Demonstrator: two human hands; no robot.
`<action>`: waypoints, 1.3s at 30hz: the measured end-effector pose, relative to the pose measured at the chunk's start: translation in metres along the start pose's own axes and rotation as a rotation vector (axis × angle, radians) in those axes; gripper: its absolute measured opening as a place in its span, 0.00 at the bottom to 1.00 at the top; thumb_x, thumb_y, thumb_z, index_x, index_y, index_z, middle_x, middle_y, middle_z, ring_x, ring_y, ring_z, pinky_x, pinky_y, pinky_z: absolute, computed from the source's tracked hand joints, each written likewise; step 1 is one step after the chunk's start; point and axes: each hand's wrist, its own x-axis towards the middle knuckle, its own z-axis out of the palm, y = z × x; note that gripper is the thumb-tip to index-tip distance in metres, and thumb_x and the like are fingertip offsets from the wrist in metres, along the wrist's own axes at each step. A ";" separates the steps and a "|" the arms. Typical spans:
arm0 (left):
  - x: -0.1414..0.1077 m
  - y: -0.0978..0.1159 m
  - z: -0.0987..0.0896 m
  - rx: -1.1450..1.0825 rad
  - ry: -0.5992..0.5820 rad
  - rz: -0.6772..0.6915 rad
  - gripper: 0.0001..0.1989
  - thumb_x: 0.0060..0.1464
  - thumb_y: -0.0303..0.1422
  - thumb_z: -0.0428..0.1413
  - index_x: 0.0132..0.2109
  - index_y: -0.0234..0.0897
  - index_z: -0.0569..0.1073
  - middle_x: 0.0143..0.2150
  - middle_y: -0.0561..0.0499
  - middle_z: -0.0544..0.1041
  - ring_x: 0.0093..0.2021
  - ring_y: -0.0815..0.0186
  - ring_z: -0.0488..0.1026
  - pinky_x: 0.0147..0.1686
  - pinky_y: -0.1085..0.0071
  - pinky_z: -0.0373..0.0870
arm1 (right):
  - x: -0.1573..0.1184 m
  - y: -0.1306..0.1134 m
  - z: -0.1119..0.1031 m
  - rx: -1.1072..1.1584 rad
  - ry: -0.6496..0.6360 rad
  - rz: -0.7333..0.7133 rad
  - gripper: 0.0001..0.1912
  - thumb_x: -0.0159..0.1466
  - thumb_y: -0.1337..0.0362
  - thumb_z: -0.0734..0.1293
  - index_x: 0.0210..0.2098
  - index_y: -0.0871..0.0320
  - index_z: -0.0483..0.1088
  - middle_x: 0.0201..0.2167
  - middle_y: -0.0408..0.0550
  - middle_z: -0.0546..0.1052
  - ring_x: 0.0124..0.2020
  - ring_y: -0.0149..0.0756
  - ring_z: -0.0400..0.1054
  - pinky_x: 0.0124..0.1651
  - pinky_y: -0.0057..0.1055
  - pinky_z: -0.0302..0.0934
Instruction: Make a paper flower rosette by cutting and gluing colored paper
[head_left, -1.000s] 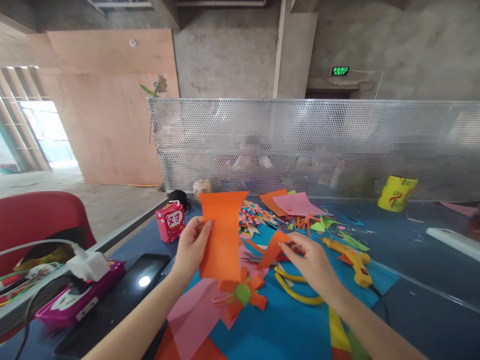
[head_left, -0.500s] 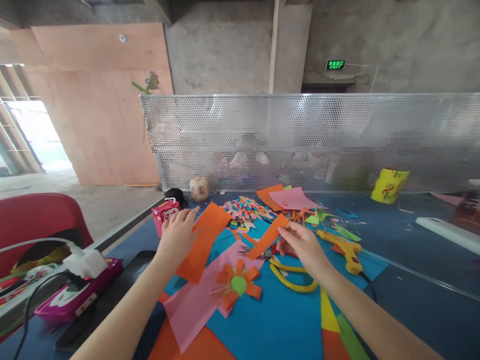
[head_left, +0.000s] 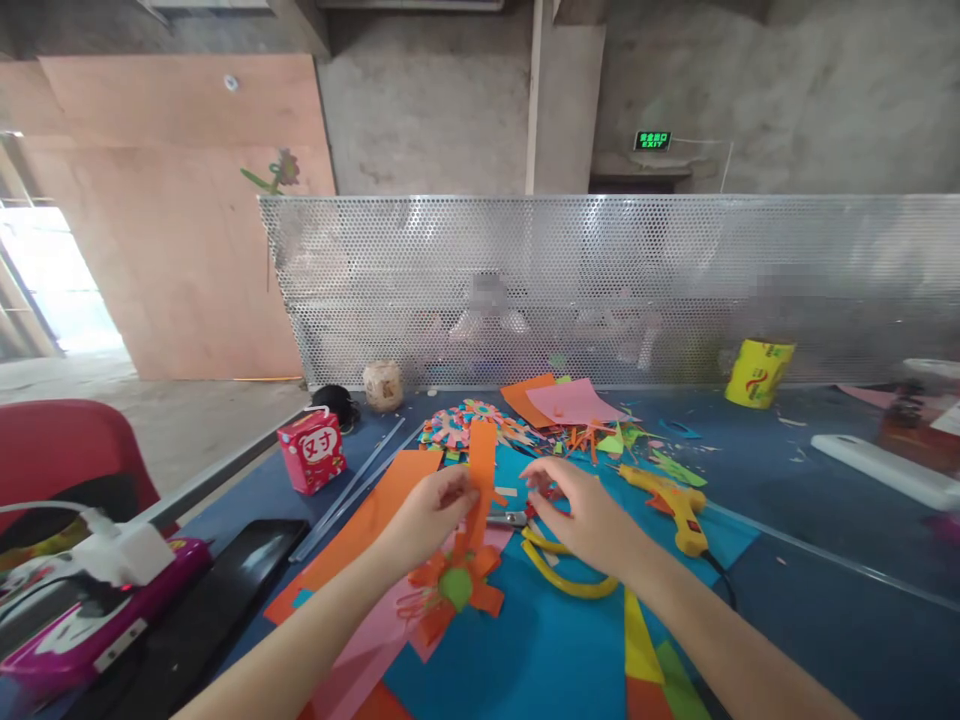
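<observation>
An orange strip [head_left: 482, 470] stands upright in my left hand [head_left: 439, 508], pinched between thumb and fingers. My right hand [head_left: 574, 505] hovers to its right with fingers curled apart and nothing visible between them. Scissors with yellow handles [head_left: 574, 583] lie beneath and beside my right hand, their blades partly hidden. Below the strip rests an orange paper flower with a green centre [head_left: 454, 588], over pink paper [head_left: 367, 640] and blue sheets [head_left: 517, 650]. A larger orange sheet [head_left: 360, 515] lies left, partly behind my left forearm.
A yellow glue gun [head_left: 682, 510] lies right. Paper scraps and a multicoloured flower piece [head_left: 465, 425] are at the back. On the left are a red drink box [head_left: 311, 452], clear sticks [head_left: 349, 490], a black phone [head_left: 217, 575] and a purple power strip [head_left: 97, 620].
The larger orange sheet now lies on the left, away from my left hand. The narrow strip has passed from my right hand to my left and turned upright. The view has shifted slightly.
</observation>
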 end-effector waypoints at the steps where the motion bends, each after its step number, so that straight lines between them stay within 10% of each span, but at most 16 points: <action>1: 0.001 -0.004 -0.003 -0.024 0.026 -0.014 0.09 0.51 0.35 0.48 0.27 0.35 0.64 0.22 0.56 0.64 0.23 0.72 0.64 0.24 0.74 0.62 | -0.002 0.001 -0.003 -0.099 -0.030 0.013 0.10 0.54 0.68 0.61 0.37 0.56 0.64 0.40 0.52 0.70 0.43 0.45 0.64 0.45 0.41 0.57; 8: -0.001 -0.009 -0.015 -0.154 0.128 -0.078 0.22 0.47 0.35 0.52 0.51 0.39 0.63 0.35 0.51 0.69 0.26 0.67 0.72 0.19 0.74 0.64 | -0.008 0.013 -0.006 -0.509 -0.285 0.146 0.17 0.47 0.69 0.64 0.38 0.64 0.66 0.37 0.61 0.70 0.41 0.55 0.63 0.40 0.44 0.57; 16: -0.005 0.000 -0.024 -0.183 0.287 -0.063 0.06 0.41 0.30 0.57 0.31 0.36 0.74 0.29 0.51 0.75 0.21 0.70 0.69 0.24 0.72 0.65 | -0.005 0.020 -0.004 -0.647 -0.353 0.144 0.24 0.45 0.77 0.63 0.43 0.61 0.65 0.40 0.57 0.72 0.42 0.47 0.66 0.36 0.32 0.58; 30: 0.002 -0.002 -0.046 -0.618 0.699 -0.055 0.10 0.38 0.35 0.59 0.29 0.34 0.70 0.28 0.53 0.71 0.28 0.72 0.67 0.27 0.75 0.64 | 0.003 0.031 -0.005 -0.360 0.035 0.087 0.15 0.50 0.75 0.59 0.37 0.57 0.59 0.37 0.52 0.67 0.38 0.43 0.65 0.36 0.35 0.58; 39: -0.006 0.009 -0.029 -0.622 0.286 -0.057 0.07 0.38 0.32 0.60 0.23 0.33 0.71 0.20 0.54 0.70 0.21 0.74 0.65 0.24 0.75 0.63 | 0.003 0.010 0.003 0.108 0.159 0.023 0.12 0.57 0.55 0.61 0.27 0.52 0.53 0.32 0.46 0.70 0.27 0.36 0.67 0.32 0.35 0.63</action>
